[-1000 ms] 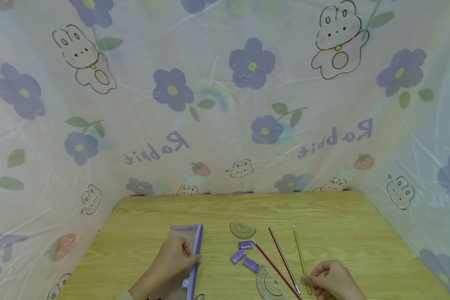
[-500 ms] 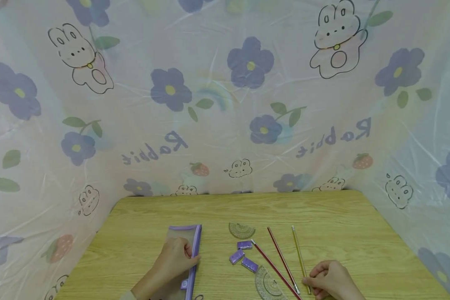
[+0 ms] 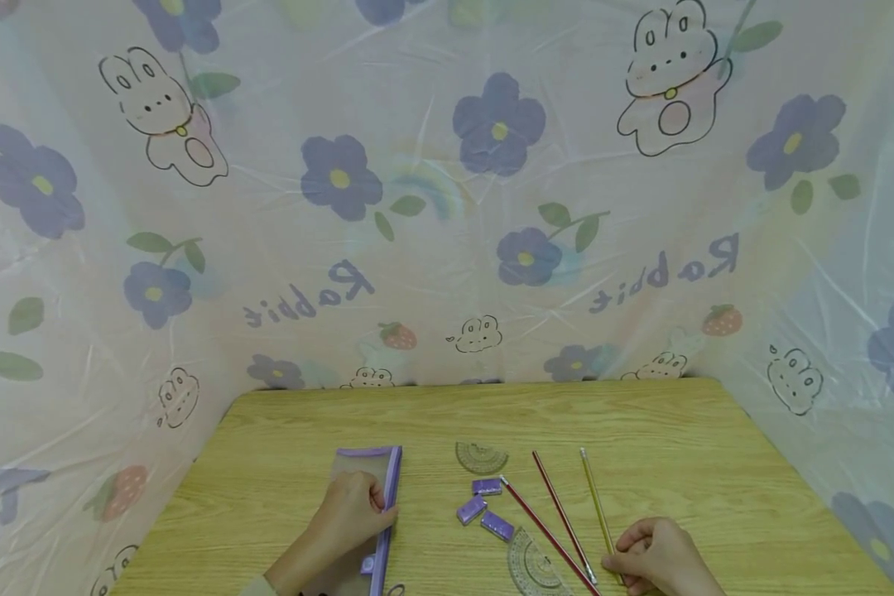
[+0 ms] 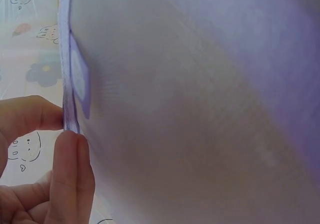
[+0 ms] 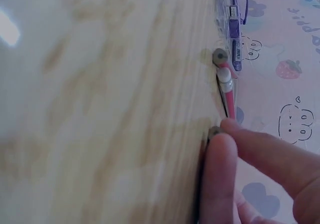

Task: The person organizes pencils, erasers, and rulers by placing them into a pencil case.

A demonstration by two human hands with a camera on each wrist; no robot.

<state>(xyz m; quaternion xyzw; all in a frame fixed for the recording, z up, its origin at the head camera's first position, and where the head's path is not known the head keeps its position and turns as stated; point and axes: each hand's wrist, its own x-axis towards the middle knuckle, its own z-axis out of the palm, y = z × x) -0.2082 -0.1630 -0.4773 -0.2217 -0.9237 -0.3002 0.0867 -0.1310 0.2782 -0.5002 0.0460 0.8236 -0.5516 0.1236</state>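
Observation:
In the head view a see-through mesh pencil pouch [image 3: 358, 463] with purple edging lies on the left of the table. My left hand [image 3: 350, 509] pinches its zipped edge between thumb and fingers; the left wrist view shows the fingertips [image 4: 70, 149] on the purple trim [image 4: 66, 59]. My right hand [image 3: 663, 555] holds the near end of a yellow pencil [image 3: 594, 497], whose far end rests on the table. From the right wrist, the pencil's tip [image 5: 216, 130] pokes out between thumb and finger.
Two red pencils [image 3: 555, 501] lie left of the yellow one. Several purple-wrapped erasers [image 3: 497, 525] and two clear protractors [image 3: 481, 457] are spread mid-table. A small ring-shaped part [image 3: 396, 590] shows at the bottom edge. Printed sheeting [image 3: 447, 207] surrounds the wooden table [image 3: 305, 418].
My right fingertips have shifted slightly toward me along the yellow pencil and now cover its near end. My left hand and the pouch stay in place.

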